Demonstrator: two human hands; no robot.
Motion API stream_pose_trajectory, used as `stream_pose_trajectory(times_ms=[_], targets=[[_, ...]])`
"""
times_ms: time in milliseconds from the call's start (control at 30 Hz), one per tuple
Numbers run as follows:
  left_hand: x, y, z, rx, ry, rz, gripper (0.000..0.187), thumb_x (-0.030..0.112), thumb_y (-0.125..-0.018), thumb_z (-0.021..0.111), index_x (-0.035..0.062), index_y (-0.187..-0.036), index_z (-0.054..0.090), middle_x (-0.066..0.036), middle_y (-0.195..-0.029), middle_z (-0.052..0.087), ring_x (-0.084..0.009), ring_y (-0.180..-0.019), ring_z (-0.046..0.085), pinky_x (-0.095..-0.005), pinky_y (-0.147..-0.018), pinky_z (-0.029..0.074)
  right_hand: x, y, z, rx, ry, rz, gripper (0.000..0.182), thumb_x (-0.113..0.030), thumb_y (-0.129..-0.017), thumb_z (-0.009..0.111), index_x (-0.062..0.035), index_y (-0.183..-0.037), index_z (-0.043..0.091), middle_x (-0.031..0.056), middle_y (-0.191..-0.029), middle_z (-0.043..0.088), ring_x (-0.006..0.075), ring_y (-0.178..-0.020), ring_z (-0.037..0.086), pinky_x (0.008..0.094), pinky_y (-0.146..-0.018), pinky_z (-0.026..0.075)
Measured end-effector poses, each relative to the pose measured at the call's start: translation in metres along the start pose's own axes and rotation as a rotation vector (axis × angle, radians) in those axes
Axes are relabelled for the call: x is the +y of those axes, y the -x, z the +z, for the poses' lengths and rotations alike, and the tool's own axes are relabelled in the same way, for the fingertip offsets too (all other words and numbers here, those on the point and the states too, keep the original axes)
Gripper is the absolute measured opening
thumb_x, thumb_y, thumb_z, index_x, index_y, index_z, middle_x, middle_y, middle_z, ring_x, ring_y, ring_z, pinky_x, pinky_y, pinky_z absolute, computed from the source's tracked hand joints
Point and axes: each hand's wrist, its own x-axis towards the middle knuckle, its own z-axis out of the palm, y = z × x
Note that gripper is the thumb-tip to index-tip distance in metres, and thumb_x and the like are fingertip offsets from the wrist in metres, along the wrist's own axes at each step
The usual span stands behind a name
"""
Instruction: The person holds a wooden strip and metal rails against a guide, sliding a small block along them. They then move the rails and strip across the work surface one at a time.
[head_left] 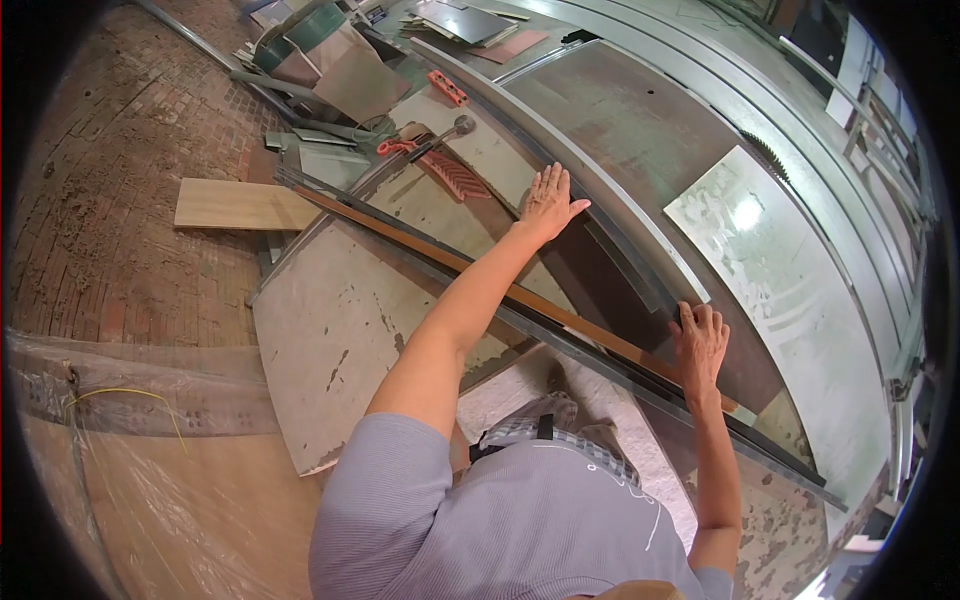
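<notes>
A long dark metal strip [625, 258] lies diagonally over the work surface beside a pale metal rail [600, 185]. My left hand [550, 200] rests on the dark strip, its fingers stretched out and spread a little. Over the strip's near right end my right hand [703, 345] has its fingers bent and pressed together at the edge. Closer to my body, a long bar with a brown face [430, 243] passes under both forearms. Red-handled snips [397, 146], a hammer [463, 125] and a red glove [455, 178] lie left of my left hand.
A wooden board [240, 204] juts out at the left. An orange tool [447, 88] lies near the rail's far end. Sheet metal [765, 230] is on the right; a green bin [312, 25] stands at the back left. Plastic-wrapped material [180, 490] fills the lower left.
</notes>
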Motion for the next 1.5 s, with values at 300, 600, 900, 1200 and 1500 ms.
stream_pose_trajectory(times_ms=[300, 600, 900, 1200, 1500], targets=[[-0.035, -0.016, 0.003, 0.026, -0.003, 0.013, 0.079, 0.055, -0.088, 0.036, -0.0098, -0.133, 0.026, -0.028, -0.14, 0.023, -0.0369, -0.132, 0.021, -0.0436, -0.109, 0.015, -0.021, -0.028, 0.008, -0.009, 0.025, -0.041, 0.039, -0.016, -0.07, 0.069, -0.0123, -0.106, 0.056, 0.0035, -0.091, 0.05, 0.0205, -0.088, 0.048, 0.0349, -0.074, 0.035], [-0.069, -0.034, 0.001, 0.055, -0.027, 0.008, 0.079, 0.055, -0.088, 0.037, -0.0084, -0.132, 0.027, -0.026, -0.14, 0.025, -0.0347, -0.132, 0.023, -0.0427, -0.109, 0.018, -0.039, -0.061, 0.026, -0.037, 0.085, -0.099, 0.039, -0.017, -0.07, 0.069, -0.0101, -0.106, 0.053, 0.0047, -0.093, 0.049, 0.0212, -0.088, 0.05, 0.0359, -0.073, 0.037], [-0.107, -0.052, -0.003, 0.059, -0.045, 0.007, 0.078, 0.055, -0.088, 0.035, -0.0081, -0.133, 0.026, -0.025, -0.14, 0.025, -0.0339, -0.132, 0.022, -0.0423, -0.109, 0.018, -0.067, -0.095, 0.044, -0.141, 0.031, -0.049, 0.038, -0.015, -0.075, 0.066, -0.0072, -0.107, 0.049, 0.0073, -0.095, 0.047, 0.0232, -0.084, 0.056, 0.0358, -0.066, 0.05], [-0.135, -0.069, -0.002, 0.038, -0.037, -0.012, 0.078, 0.056, -0.088, 0.034, -0.0085, -0.132, 0.027, -0.025, -0.14, 0.024, -0.0336, -0.132, 0.022, -0.042, -0.109, 0.018, -0.083, -0.12, 0.049, -0.168, 0.016, 0.007, 0.041, -0.014, -0.076, 0.064, -0.0114, -0.115, 0.05, 0.0079, -0.098, 0.051, 0.0242, -0.087, 0.057, 0.0372, -0.07, 0.05], [-0.15, -0.078, -0.01, -0.026, 0.015, -0.05, 0.083, 0.061, -0.086, 0.034, -0.0067, -0.134, 0.025, -0.025, -0.141, 0.022, -0.0336, -0.134, 0.018, -0.0449, -0.109, 0.014, -0.094, -0.137, 0.052, -0.233, 0.051, -0.082, 0.053, 0.001, -0.075, 0.056, -0.0222, -0.121, 0.05, 0.0068, -0.09, 0.05, 0.0227, -0.082, 0.057, 0.0351, -0.069, 0.05]])
